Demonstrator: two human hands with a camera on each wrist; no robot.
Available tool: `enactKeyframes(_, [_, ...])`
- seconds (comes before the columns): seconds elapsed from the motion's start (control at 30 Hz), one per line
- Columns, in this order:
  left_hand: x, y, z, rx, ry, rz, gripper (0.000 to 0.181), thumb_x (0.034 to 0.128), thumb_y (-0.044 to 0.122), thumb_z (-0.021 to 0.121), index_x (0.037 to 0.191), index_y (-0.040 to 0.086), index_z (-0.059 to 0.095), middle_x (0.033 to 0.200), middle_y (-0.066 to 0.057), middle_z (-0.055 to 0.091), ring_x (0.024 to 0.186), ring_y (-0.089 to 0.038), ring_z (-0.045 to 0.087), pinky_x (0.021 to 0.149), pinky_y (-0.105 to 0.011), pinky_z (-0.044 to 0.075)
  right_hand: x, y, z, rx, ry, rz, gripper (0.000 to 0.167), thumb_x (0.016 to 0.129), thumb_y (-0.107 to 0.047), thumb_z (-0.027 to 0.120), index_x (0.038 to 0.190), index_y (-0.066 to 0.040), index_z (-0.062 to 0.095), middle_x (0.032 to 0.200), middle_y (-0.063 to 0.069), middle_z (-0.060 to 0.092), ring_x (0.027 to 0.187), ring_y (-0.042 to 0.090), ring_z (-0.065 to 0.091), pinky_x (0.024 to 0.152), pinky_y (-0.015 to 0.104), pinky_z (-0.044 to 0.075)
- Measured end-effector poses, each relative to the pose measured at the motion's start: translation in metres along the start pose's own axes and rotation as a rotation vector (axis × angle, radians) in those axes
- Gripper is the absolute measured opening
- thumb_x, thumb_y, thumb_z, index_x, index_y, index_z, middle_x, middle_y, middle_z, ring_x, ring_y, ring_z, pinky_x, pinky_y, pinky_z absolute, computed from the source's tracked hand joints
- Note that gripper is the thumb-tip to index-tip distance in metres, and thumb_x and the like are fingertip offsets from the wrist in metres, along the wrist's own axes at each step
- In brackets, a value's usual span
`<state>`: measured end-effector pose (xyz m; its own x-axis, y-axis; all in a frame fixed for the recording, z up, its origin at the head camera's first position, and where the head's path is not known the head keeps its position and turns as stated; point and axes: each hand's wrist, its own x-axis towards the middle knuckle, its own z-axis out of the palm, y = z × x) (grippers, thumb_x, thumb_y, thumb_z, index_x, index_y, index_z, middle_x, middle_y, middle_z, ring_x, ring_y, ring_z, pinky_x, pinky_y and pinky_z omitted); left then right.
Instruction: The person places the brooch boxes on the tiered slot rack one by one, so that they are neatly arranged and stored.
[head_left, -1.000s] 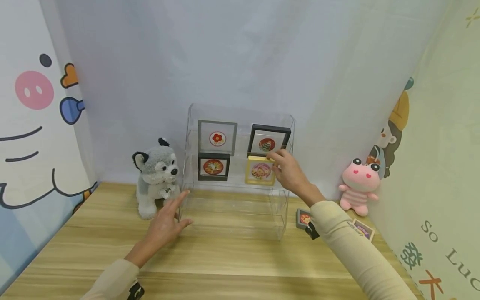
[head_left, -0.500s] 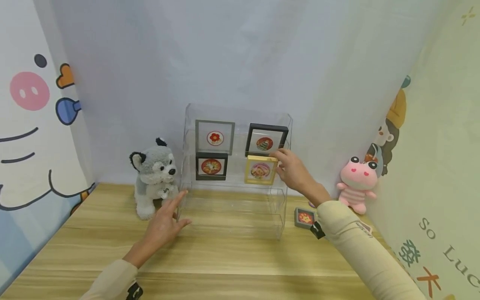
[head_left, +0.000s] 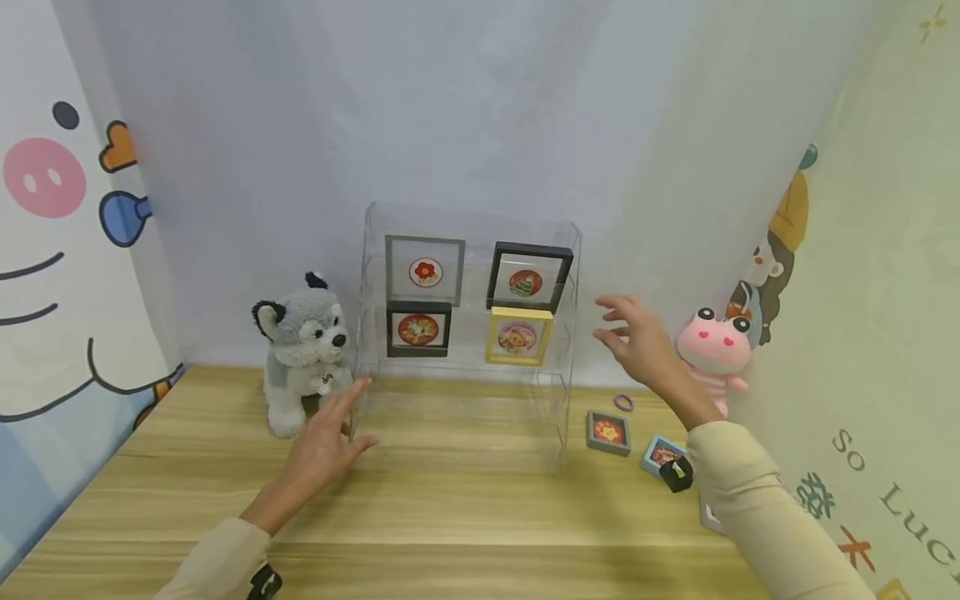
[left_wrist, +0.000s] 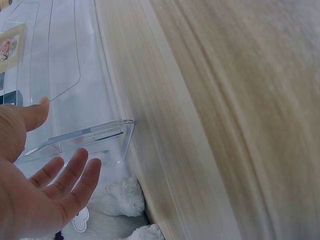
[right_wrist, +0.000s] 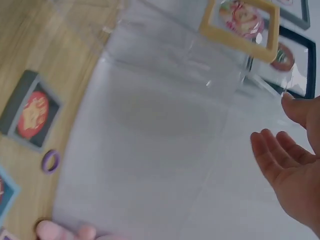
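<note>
A clear acrylic display rack (head_left: 465, 408) stands on the wooden table. On its top tier are a grey frame with a red flower (head_left: 425, 272) and a tilted black frame with a tree picture (head_left: 527, 282). Below them sit a smaller black frame (head_left: 418, 329) and a yellow frame (head_left: 519, 337). My left hand (head_left: 322, 450) is at the rack's lower left side, fingers and thumb spread; whether it touches is unclear. Right of the rack, my right hand (head_left: 637, 342) hangs in the air with loosely bent fingers, holding nothing, apart from the yellow frame.
A grey husky plush (head_left: 303, 350) stands left of the rack. At right lie a grey frame with a red picture (head_left: 608, 432), a purple ring (head_left: 623, 402) and a blue frame (head_left: 663, 454). A pink plush (head_left: 716, 342) sits behind my right forearm.
My right hand has let go of the yellow frame and moved right, away from the rack. The frame stays on its tier. My left hand keeps its place.
</note>
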<state>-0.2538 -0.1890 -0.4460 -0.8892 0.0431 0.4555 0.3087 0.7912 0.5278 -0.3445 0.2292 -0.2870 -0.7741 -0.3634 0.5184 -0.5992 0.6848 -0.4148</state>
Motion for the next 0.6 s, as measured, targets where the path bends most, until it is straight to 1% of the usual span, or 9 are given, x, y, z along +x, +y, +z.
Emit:
enactKeyframes(0.07, [0.000,0.000,0.000,0.002,0.000,-0.001,0.087,0.0781,0.018,0.086,0.152,0.014,0.039,0.100,-0.015,0.059,0.073,-0.020,0.058,0.058,-0.031,0.044,-0.009,0.010,-0.006,0.001,-0.036,0.047,0.045,0.092,0.005,0.065,0.135,0.008,0.051,0.128,0.031,0.053,0.113,0.048,0.059,0.090,0.055,0.054])
enactKeyframes(0.17, [0.000,0.000,-0.001,0.003,0.000,0.003,0.087,0.0781,0.018,0.086,0.151,0.014,0.040,0.100,-0.016,0.059,0.073,-0.019,0.057,0.058,-0.031,0.044,-0.026,0.028,-0.012,-0.022,-0.119,0.127,0.051,0.094,0.000,0.065,0.140,0.007,0.045,0.131,0.035,0.052,0.116,0.051,0.057,0.092,0.058,0.052])
enactKeyframes(0.33, [0.001,0.001,-0.002,0.003,0.007,0.010,0.087,0.0767,0.017,0.087,0.151,0.012,0.040,0.098,-0.016,0.059,0.073,-0.020,0.058,0.058,-0.032,0.045,-0.057,0.060,-0.014,-0.109,-0.256,0.214,0.058,0.091,-0.009,0.072,0.140,0.006,0.045,0.124,0.037,0.058,0.113,0.054,0.059,0.090,0.060,0.052])
enactKeyframes(0.47, [0.001,0.000,-0.002,0.006,0.006,0.014,0.088,0.0768,0.017,0.087,0.151,0.013,0.040,0.097,-0.015,0.059,0.073,-0.021,0.058,0.058,-0.033,0.045,-0.081,0.081,-0.015,-0.125,-0.418,0.275,0.064,0.086,-0.011,0.076,0.138,0.010,0.045,0.118,0.040,0.060,0.111,0.057,0.059,0.088,0.060,0.052])
enactKeyframes(0.57, [0.000,0.000,-0.001,0.007,0.002,0.015,0.087,0.0771,0.018,0.086,0.151,0.013,0.040,0.098,-0.016,0.059,0.073,-0.022,0.059,0.058,-0.033,0.045,-0.095,0.092,-0.017,-0.133,-0.534,0.327,0.067,0.081,-0.007,0.079,0.135,0.013,0.045,0.117,0.043,0.059,0.110,0.058,0.058,0.085,0.057,0.054])
enactKeyframes(0.6, [0.000,0.000,-0.001,0.006,0.002,0.014,0.087,0.0773,0.018,0.086,0.151,0.013,0.040,0.098,-0.016,0.059,0.074,-0.022,0.059,0.058,-0.033,0.045,-0.099,0.095,-0.018,-0.135,-0.558,0.338,0.068,0.079,-0.005,0.080,0.134,0.015,0.046,0.116,0.043,0.058,0.109,0.058,0.058,0.083,0.056,0.055])
